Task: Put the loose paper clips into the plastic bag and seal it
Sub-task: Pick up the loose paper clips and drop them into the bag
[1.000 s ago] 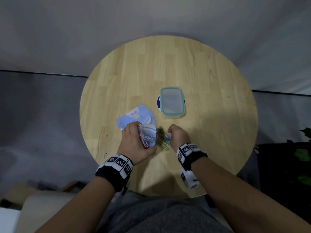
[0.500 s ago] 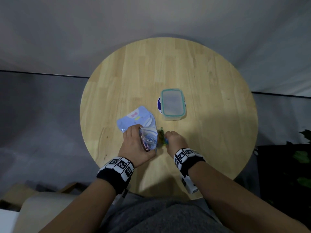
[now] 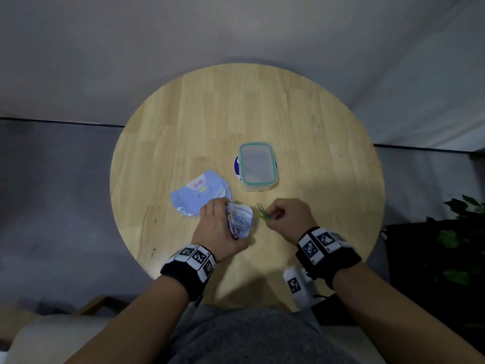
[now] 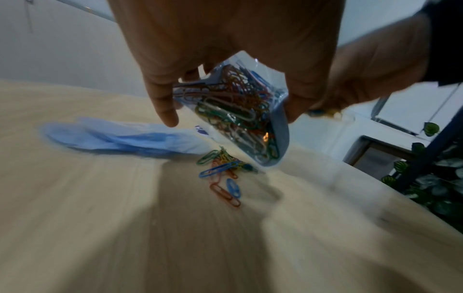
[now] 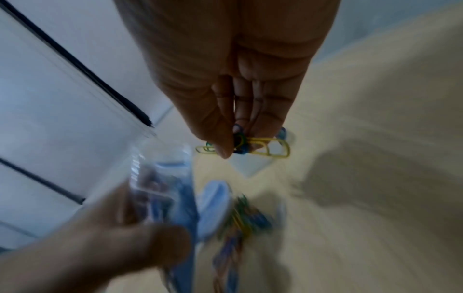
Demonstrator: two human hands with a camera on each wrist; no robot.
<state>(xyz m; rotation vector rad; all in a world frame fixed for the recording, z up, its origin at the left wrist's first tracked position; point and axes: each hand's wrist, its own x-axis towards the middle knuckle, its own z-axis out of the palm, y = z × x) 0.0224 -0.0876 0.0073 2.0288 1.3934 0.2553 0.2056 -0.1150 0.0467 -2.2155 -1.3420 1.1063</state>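
My left hand grips a clear plastic bag holding several coloured paper clips, lifted a little above the round wooden table. My right hand pinches a small bunch of yellow, green and blue paper clips between thumb and fingertips, just right of the bag and apart from it. A small pile of loose paper clips lies on the table under the bag; in the head view it is hidden behind the bag and hand.
A lidded clear container with a teal rim stands just beyond my hands, on a blue-and-white round item. A pale blue printed pouch lies flat at the left. Green plant leaves sit off the table's right edge.
My right hand has lifted a bunch of clips and drawn away to the right of the bag. The left hand still holds the bag, in about the same place.
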